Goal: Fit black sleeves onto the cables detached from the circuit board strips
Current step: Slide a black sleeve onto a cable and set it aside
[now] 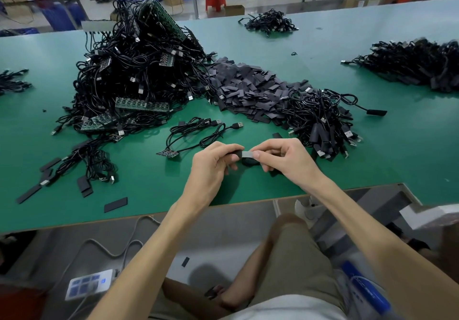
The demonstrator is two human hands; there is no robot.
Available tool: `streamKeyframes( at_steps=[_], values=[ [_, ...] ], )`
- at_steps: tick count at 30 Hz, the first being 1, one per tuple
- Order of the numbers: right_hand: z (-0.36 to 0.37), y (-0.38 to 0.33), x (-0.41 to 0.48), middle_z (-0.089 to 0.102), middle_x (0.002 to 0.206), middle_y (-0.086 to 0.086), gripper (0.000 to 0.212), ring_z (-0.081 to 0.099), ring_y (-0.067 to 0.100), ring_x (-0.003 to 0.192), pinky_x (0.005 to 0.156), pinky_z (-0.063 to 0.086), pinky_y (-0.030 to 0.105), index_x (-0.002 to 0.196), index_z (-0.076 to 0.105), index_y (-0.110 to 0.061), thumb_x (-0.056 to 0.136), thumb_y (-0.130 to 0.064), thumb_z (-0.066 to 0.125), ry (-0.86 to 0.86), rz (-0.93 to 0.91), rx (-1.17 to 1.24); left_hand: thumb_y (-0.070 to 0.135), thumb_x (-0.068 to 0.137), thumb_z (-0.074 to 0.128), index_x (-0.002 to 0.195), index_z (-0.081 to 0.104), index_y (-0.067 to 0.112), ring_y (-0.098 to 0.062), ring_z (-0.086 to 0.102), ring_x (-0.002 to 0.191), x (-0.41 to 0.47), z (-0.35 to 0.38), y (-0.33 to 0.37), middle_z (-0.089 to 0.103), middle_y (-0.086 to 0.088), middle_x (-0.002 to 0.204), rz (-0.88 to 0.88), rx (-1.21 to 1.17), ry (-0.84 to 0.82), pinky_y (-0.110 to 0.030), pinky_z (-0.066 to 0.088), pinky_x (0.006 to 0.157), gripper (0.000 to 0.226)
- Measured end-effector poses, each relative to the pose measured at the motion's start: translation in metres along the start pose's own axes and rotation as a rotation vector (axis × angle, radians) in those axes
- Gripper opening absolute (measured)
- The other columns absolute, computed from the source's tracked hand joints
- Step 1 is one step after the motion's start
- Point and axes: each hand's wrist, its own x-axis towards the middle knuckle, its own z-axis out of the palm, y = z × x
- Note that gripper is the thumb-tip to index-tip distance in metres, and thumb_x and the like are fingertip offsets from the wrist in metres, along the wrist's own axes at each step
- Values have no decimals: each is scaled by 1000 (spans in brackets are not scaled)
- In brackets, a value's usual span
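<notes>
Now left hand fingers curl round a flat, matte black sleeve; right hand pinches a thin, rectangular grey cable end at its mouth, over the smooth green table.

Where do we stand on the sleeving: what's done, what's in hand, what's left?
Done: a heap of sleeved cables lies right of the hands. In hand: the left hand holds a black sleeve while the right hand pinches a grey end piece at its mouth. Left: the big pile of cables on circuit board strips and many loose sleeves. Much remains.
</notes>
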Motion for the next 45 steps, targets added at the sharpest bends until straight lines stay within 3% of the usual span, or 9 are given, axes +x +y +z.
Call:
streamKeyframes(
  at_steps=[6, 15, 18, 21, 25, 30, 34, 38, 45],
  values=[
    [0, 2, 2, 68, 62, 4, 10, 57, 12, 58, 60, 48, 20, 93, 77, -10, 97, -15, 70, 27, 15, 36, 0, 97, 63, 113, 75, 4, -7, 59, 68, 0, -3, 5, 64, -10, 91, 27, -1, -60, -24, 47, 61, 21],
    [3, 1, 2, 70, 63, 7, 6, 59, 17, 59, 59, 48, 24, 91, 75, -12, 95, -16, 72, -51, 26, 49, 2, 97, 63, 121, 73, 8, -7, 58, 73, -2, 0, 9, 63, -7, 92, 98, 174, -127, -13, 41, 73, 26],
    [3, -1, 0, 74, 70, 9, 12, 60, 19, 61, 65, 52, 28, 100, 70, -11, 94, -21, 74, -56, 38, 51, 8, 98, 64, 121, 72, 9, -6, 61, 75, -1, -1, 8, 65, -2, 92, 86, 151, -96, -14, 43, 76, 25],
    [3, -3, 0, 77, 77, 10, 20, 65, 14, 63, 66, 54, 23, 100, 64, -7, 93, -21, 76, -49, 47, 99, 11, 96, 67, 115, 73, 14, -8, 64, 75, -1, -2, 6, 68, 8, 93, 53, 102, -61, -10, 42, 76, 20],
    [2, -3, 0, 78, 82, 9, 14, 71, 14, 74, 72, 55, 23, 96, 69, -9, 90, -18, 78, -47, 22, 99, 12, 92, 71, 106, 73, 17, -5, 64, 69, -1, -1, 1, 67, 21, 80, -30, 47, -33, -9, 42, 68, 14],
    [1, -1, 0, 78, 82, 9, 6, 69, 14, 74, 71, 55, 23, 94, 71, -9, 91, -12, 76, -38, 2, 112, 11, 93, 70, 108, 77, 16, -7, 59, 64, -1, -1, -1, 64, 8, 76, -23, 69, -46, -19, 44, 66, 17],
    [0, -1, 1, 77, 79, 9, 3, 66, 14, 70, 69, 54, 22, 90, 73, -9, 92, -8, 74, -27, 2, 114, 6, 95, 67, 109, 77, 10, 0, 55, 64, -2, 0, 4, 60, 2, 85, 54, 137, -120, -6, 39, 67, 18],
    [1, -1, 2, 77, 78, 9, 4, 67, 10, 68, 66, 53, 20, 89, 73, -9, 92, -6, 74, -50, 10, 121, 3, 97, 65, 113, 77, 12, -1, 53, 68, -2, -1, 8, 62, -8, 88, 77, 141, -149, -9, 42, 68, 22],
    [2, -1, 1, 77, 78, 12, 8, 72, 18, 72, 63, 54, 23, 91, 70, -3, 90, -9, 76, -68, 31, 123, 6, 97, 66, 111, 77, 8, -3, 55, 64, -1, 0, 9, 64, -8, 87, 87, 129, -161, -6, 40, 66, 18]
  ],
)
